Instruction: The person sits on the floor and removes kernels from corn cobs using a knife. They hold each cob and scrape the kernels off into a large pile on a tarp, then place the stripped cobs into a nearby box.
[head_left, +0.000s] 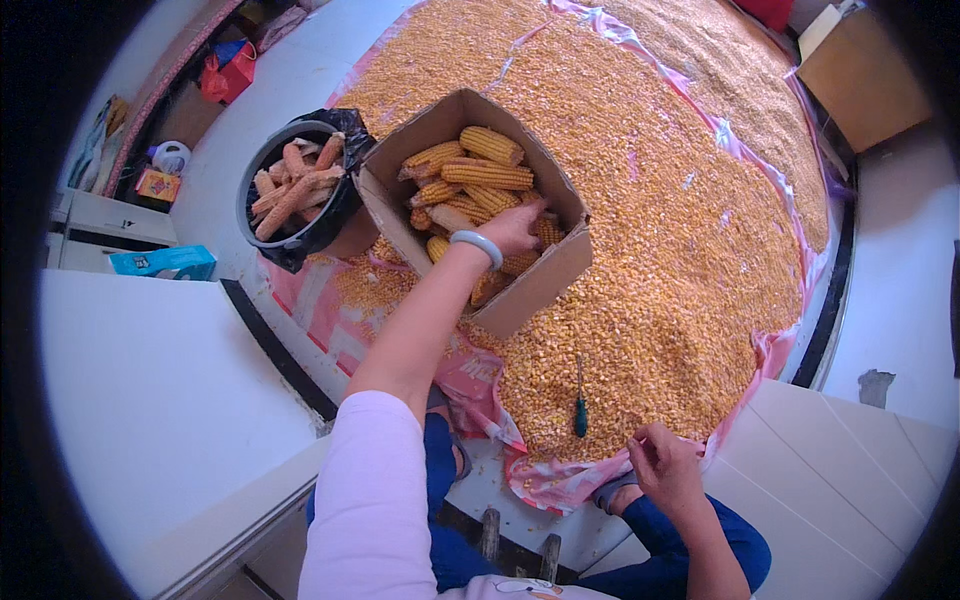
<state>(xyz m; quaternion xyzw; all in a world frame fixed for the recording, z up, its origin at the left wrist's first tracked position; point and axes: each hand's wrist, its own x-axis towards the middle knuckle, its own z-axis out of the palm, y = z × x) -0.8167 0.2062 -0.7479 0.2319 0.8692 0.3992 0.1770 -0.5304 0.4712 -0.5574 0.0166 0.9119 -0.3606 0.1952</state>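
Observation:
My left hand (516, 228), with a pale bangle (478, 247) on its wrist, reaches into an open cardboard box (517, 300). Inside lie several yellow ears of corn (487, 175). The fingers are at an ear (552, 231) by the box's right wall; whether they grip it is hard to tell, since the hand hides part of it. Above my right knee is my right hand (664, 466), loosely curled, with nothing visible in it. A screwdriver (580, 416) with a green handle lies on loose corn kernels (645, 322) just beyond that hand.
Left of the box, a grey bucket (247, 196) with a black plastic liner holds bare corncobs (296, 196). Kernels cover a pink sheet (559, 480) on the floor. A white cabinet (172, 375) borders the left; another cardboard box (862, 82) stands at the far right.

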